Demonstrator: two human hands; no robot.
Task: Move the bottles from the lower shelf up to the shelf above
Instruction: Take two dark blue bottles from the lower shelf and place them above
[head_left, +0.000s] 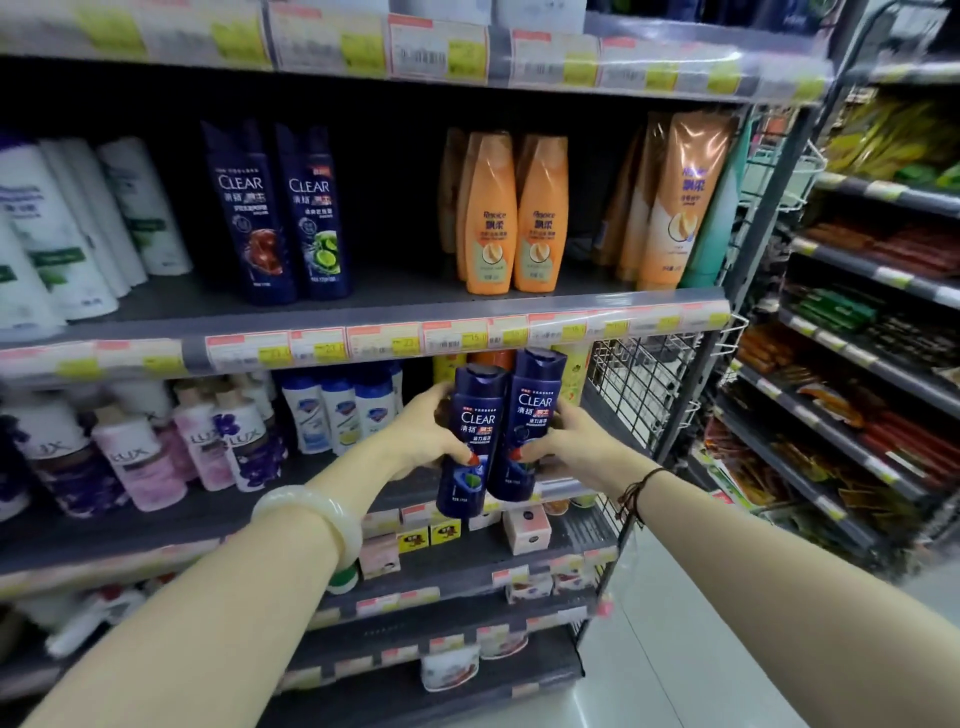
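Note:
Two dark blue CLEAR bottles are held side by side in front of the lower shelf. My left hand grips the left bottle and my right hand grips the right bottle. Both bottles are upright, slightly tilted, their caps just below the price strip of the shelf above. On that upper shelf stand two more CLEAR bottles, with a bare gap between them and the orange Rejoice bottles.
White bottles fill the upper shelf's left end. Lux bottles and blue-capped white bottles stand on the lower shelf. A wire basket hangs at the shelf end. Another rack of packets stands to the right across the aisle.

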